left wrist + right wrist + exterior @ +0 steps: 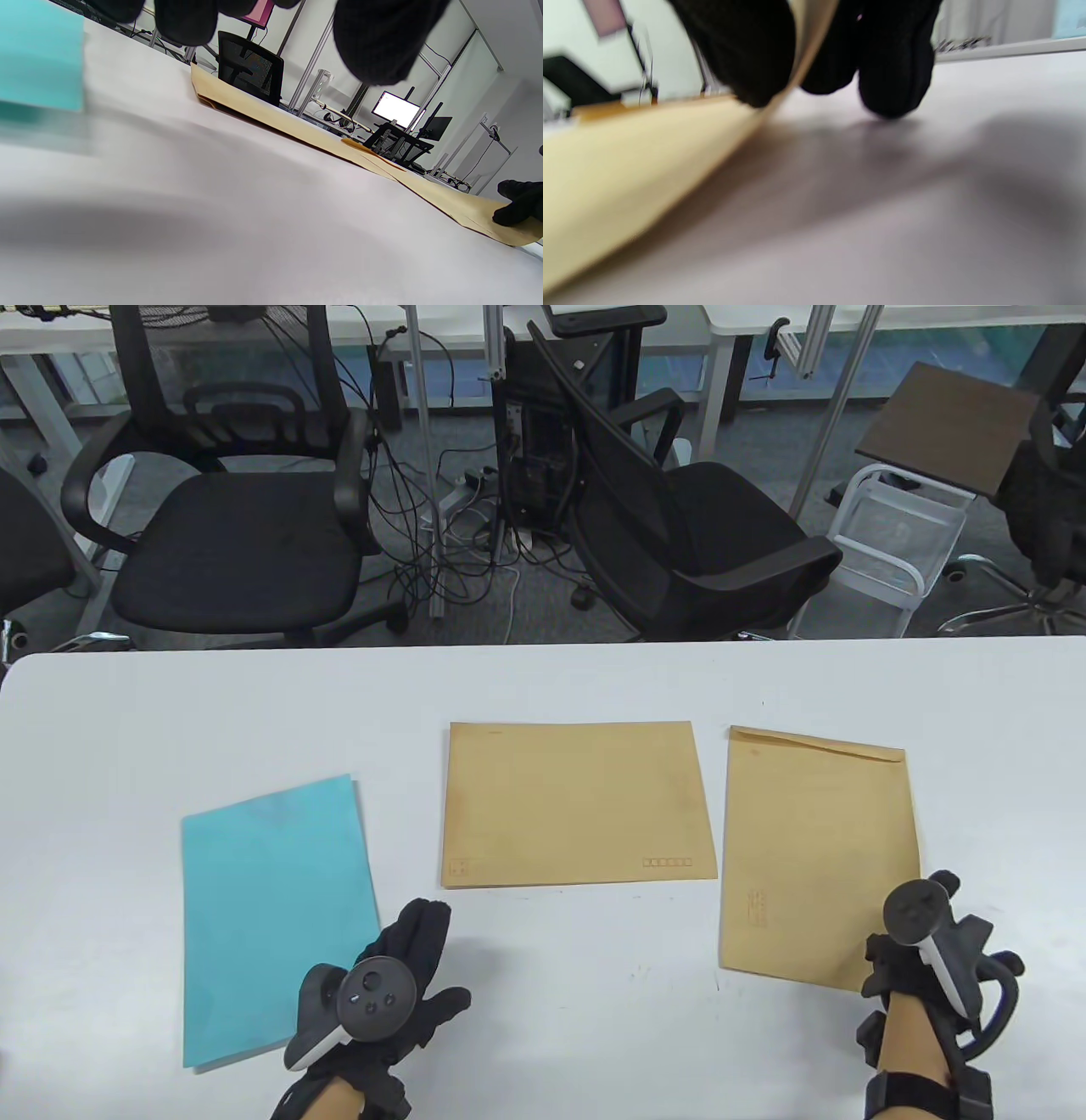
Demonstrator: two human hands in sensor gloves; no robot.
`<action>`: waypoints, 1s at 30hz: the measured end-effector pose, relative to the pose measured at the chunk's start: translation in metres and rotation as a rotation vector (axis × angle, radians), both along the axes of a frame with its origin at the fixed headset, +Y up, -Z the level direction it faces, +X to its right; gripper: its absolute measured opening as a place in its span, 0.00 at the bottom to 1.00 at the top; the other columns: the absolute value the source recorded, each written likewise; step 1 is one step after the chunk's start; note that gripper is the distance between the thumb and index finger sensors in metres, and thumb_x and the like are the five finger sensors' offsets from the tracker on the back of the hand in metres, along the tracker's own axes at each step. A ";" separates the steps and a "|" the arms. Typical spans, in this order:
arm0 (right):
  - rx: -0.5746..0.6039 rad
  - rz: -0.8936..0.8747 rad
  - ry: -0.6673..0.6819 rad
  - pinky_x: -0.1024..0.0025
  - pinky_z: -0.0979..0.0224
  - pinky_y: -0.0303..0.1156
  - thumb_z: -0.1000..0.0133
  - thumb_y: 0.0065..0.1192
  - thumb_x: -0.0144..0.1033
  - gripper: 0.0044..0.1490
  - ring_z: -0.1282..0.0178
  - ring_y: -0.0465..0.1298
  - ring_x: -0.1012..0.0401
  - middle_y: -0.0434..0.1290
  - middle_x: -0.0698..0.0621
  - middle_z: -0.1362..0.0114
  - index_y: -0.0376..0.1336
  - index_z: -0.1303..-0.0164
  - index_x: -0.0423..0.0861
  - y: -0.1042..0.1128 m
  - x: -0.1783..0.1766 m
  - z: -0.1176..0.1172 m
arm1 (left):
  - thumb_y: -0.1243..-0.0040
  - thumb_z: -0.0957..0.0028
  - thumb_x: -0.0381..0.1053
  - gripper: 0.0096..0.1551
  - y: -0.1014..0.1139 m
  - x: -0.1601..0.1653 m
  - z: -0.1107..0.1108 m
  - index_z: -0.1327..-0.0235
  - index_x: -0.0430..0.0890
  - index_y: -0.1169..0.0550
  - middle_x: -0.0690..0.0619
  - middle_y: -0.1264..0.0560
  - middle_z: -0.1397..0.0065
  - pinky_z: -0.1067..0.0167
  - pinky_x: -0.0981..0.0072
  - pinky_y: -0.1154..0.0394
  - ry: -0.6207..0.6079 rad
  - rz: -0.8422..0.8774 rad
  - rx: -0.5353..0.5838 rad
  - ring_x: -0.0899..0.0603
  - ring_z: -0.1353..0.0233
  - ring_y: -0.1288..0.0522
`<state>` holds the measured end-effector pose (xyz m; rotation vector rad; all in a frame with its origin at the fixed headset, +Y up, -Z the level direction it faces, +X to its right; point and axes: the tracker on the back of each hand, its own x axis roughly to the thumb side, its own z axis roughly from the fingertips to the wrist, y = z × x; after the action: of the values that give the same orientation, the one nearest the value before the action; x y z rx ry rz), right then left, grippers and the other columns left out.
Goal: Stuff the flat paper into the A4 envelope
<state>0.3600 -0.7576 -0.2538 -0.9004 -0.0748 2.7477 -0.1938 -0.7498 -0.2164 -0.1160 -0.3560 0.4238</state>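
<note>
Table view, right hand point(920, 937) fingers pinching right envelope point(814, 848) corner, left hand point(386, 984) fingers spread, print unreadable

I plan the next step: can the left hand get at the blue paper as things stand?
Probably yes. The left hand is open at the blue paper's right edge, and nothing lies between them or on the sheet.

Bright even overhead light; table view sharp; both wrist views blurred.

On the table point(102, 746), paper point(271, 916) lay at nine o'clock of one envelope point(577, 806); another envelope point(814, 857) lay at three.
</note>
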 end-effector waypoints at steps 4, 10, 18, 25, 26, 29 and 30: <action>0.195 -0.143 -0.078 0.25 0.33 0.55 0.43 0.61 0.27 0.37 0.51 0.78 0.44 0.70 0.39 0.44 0.57 0.23 0.32 0.021 -0.001 0.004 | 0.37 0.53 0.62 0.55 0.001 -0.001 0.000 0.18 0.46 0.47 0.37 0.49 0.15 0.29 0.32 0.38 -0.001 0.011 0.008 0.27 0.20 0.38; 0.402 -0.196 -0.029 0.34 0.36 0.63 0.39 0.54 0.26 0.29 0.55 0.80 0.48 0.70 0.37 0.38 0.60 0.26 0.35 0.062 -0.006 0.008 | 0.38 0.52 0.62 0.54 0.004 -0.001 0.001 0.17 0.46 0.47 0.37 0.50 0.15 0.29 0.32 0.39 -0.009 0.031 0.027 0.27 0.20 0.39; 0.684 -0.352 0.192 0.40 0.36 0.68 0.40 0.54 0.26 0.29 0.60 0.82 0.52 0.72 0.34 0.37 0.61 0.27 0.36 0.090 -0.031 0.005 | 0.38 0.53 0.63 0.57 0.007 -0.002 0.003 0.17 0.46 0.51 0.36 0.55 0.15 0.28 0.31 0.42 0.000 -0.027 0.091 0.26 0.18 0.45; 0.604 -0.737 0.522 0.40 0.38 0.69 0.42 0.60 0.25 0.28 0.63 0.83 0.51 0.76 0.33 0.40 0.66 0.30 0.36 0.091 -0.055 -0.011 | 0.40 0.52 0.66 0.64 0.010 -0.005 0.005 0.20 0.45 0.63 0.37 0.67 0.17 0.26 0.31 0.47 0.027 -0.003 0.147 0.25 0.17 0.54; 0.564 -0.764 0.560 0.40 0.38 0.69 0.42 0.60 0.25 0.28 0.63 0.83 0.51 0.76 0.33 0.40 0.67 0.30 0.36 0.089 -0.059 -0.014 | 0.40 0.53 0.66 0.65 0.010 -0.004 0.005 0.21 0.46 0.65 0.37 0.68 0.17 0.25 0.31 0.48 0.026 -0.007 0.155 0.25 0.17 0.55; 0.440 -0.821 0.649 0.40 0.38 0.69 0.43 0.61 0.25 0.27 0.64 0.83 0.51 0.77 0.33 0.41 0.68 0.31 0.37 0.079 -0.069 -0.024 | 0.41 0.53 0.68 0.68 0.010 -0.004 0.006 0.24 0.47 0.70 0.38 0.73 0.19 0.25 0.31 0.50 0.021 -0.026 0.176 0.25 0.17 0.59; 0.396 -0.843 0.675 0.40 0.38 0.69 0.43 0.62 0.25 0.27 0.64 0.83 0.51 0.77 0.33 0.41 0.68 0.32 0.37 0.075 -0.072 -0.028 | 0.42 0.53 0.69 0.68 0.010 -0.003 0.006 0.25 0.48 0.71 0.38 0.74 0.20 0.25 0.31 0.50 0.020 -0.028 0.182 0.25 0.18 0.59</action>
<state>0.2878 -0.6821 -0.2818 0.1299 -0.0837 1.9800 -0.1973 -0.7401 -0.2102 0.0601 -0.3709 0.3629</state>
